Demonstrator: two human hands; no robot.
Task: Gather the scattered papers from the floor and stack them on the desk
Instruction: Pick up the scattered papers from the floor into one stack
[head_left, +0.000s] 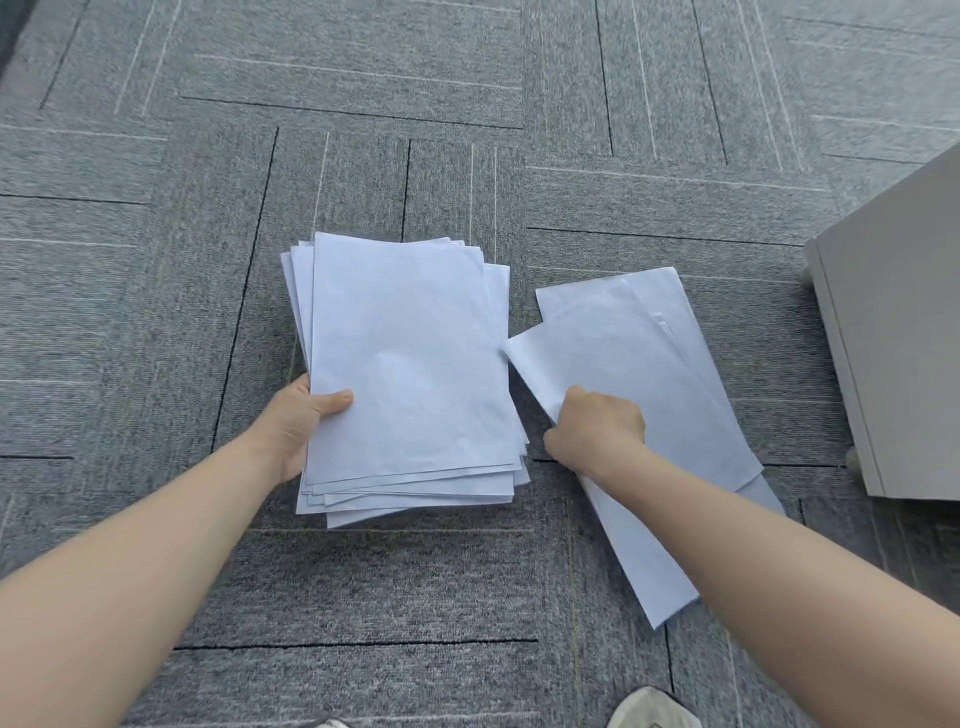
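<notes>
Gathering papers off the floor

The left hand (298, 423) grips the stack (410, 374) by its left edge, thumb on top. The right hand (595, 431), fingers curled, pinches loose sheets (639, 364) on the carpet (156, 260) just right of the stack, their long axis running away and slightly left.

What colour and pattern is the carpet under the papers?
Mottled grey carpet tiles crossed by thin black and white lines; the head view shows it.
</notes>
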